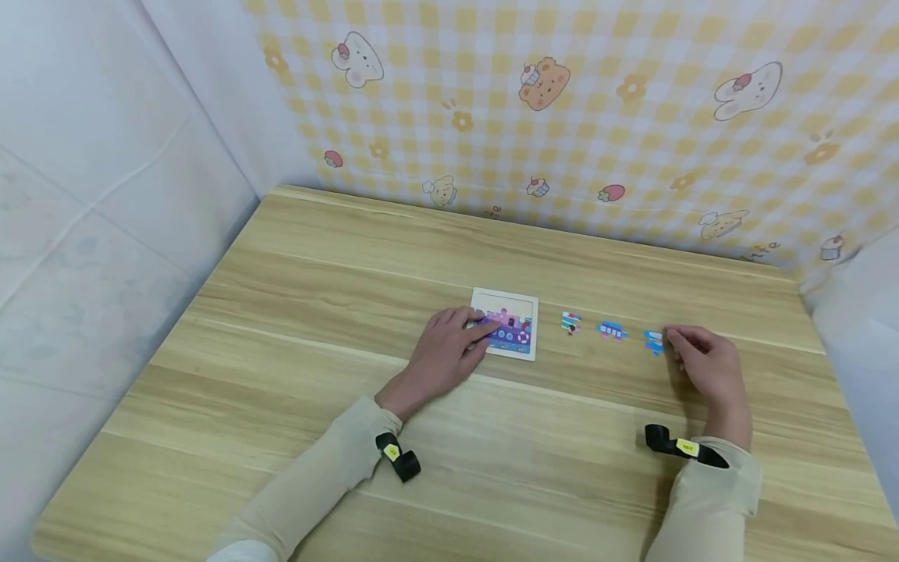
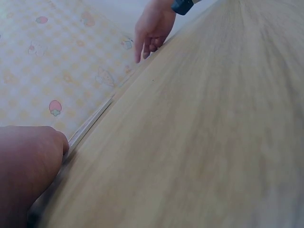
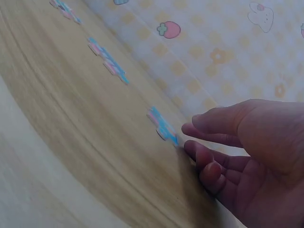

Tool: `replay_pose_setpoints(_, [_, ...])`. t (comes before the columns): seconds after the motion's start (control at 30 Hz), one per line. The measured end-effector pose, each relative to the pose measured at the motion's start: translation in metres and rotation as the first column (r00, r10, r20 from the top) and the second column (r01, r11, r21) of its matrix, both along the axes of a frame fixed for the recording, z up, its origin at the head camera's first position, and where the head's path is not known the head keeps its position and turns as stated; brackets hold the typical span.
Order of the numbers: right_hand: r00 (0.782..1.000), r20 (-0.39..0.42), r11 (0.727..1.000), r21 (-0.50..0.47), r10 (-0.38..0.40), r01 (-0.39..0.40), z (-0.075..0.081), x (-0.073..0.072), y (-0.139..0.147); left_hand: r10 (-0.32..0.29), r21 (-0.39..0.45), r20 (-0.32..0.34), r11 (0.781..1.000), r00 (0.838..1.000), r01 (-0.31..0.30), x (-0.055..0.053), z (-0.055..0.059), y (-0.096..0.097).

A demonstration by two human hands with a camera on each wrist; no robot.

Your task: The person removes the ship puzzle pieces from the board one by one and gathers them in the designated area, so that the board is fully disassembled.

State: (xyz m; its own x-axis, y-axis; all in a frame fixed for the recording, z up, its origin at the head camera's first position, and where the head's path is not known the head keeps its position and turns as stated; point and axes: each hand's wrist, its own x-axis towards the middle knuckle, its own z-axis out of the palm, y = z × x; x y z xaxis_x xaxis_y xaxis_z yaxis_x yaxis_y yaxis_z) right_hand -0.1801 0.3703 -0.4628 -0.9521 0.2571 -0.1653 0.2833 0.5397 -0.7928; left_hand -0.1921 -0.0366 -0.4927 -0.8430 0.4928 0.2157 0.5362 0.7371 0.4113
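My left hand (image 1: 442,351) rests its outstretched fingers on a jigsaw puzzle with a purple ship picture, in a white-edged square tray (image 1: 535,324). In the left wrist view the tray's edge (image 2: 92,122) runs out beyond that hand. To the right of the tray lie three loose blue-and-pink jigsaw pieces in a row: a near one (image 1: 571,322), a middle one (image 1: 612,330) and a far-right one (image 1: 655,341). My right hand (image 1: 709,367) has its fingertips right at the far-right piece's edge. In the right wrist view a gap shows between thumb and fingers, with nothing pinched.
The pieces and tray lie flat on a wood-grain table (image 1: 492,453). Behind its back edge hangs a yellow checked cloth (image 1: 421,101) with cartoon animals. A white wall covering (image 1: 91,234) stands on the left. Each sleeve carries a black wrist camera.
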Motion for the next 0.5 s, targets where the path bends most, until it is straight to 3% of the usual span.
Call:
replay_pose_setpoints(0.27, [1.000, -0.001, 0.999, -0.035, -0.014, 0.014, 0.002, -0.002, 0.001, -0.003, 0.067, 0.002, 0.998, 1.000, 0.003, 0.000, 0.001, -0.002])
replay_pose_setpoints(0.5, [1.000, 0.018, 0.999, -0.046, -0.022, 0.022, 0.002, 0.002, 0.000, -0.006, 0.108, 0.013, 0.994, 1.000, 0.005, 0.010, 0.003, -0.008])
